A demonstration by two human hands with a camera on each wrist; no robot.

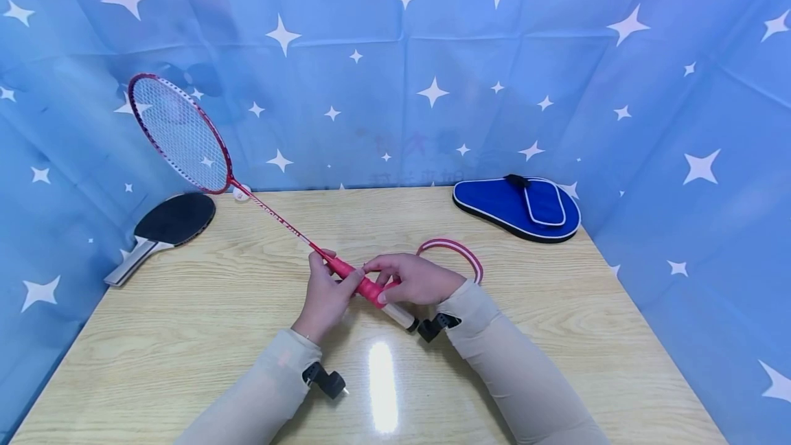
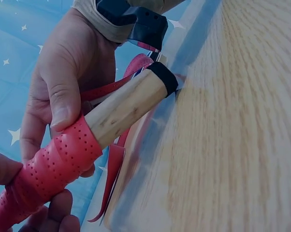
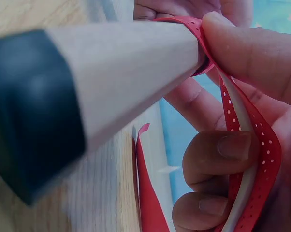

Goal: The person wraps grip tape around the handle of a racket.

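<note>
A badminton racket (image 1: pixel 266 209) with a red frame slants across the table, its head raised at the left. Perforated red grip tape (image 2: pixel 58 159) wraps the upper part of its handle; the lower wood (image 2: pixel 128 108) is bare down to a black end cap (image 3: pixel 36 116). My left hand (image 1: pixel 327 299) holds the racket around the taped part. With the right hand (image 1: pixel 415 277), I pinch the tape at the wrap's lower edge, thumb on it. The tape's loose length (image 1: pixel 454 244) loops behind this hand, and the right wrist view shows its pale strip between my fingers.
A black table tennis bat (image 1: pixel 176 218) lies at the table's left edge. Near the back, a white ball (image 1: pixel 242 194) sits behind the racket shaft. A blue bat case (image 1: pixel 494 203) lies at the back right. Blue star-patterned cloth (image 1: pixel 371 88) surrounds the wooden table (image 1: pixel 525 301).
</note>
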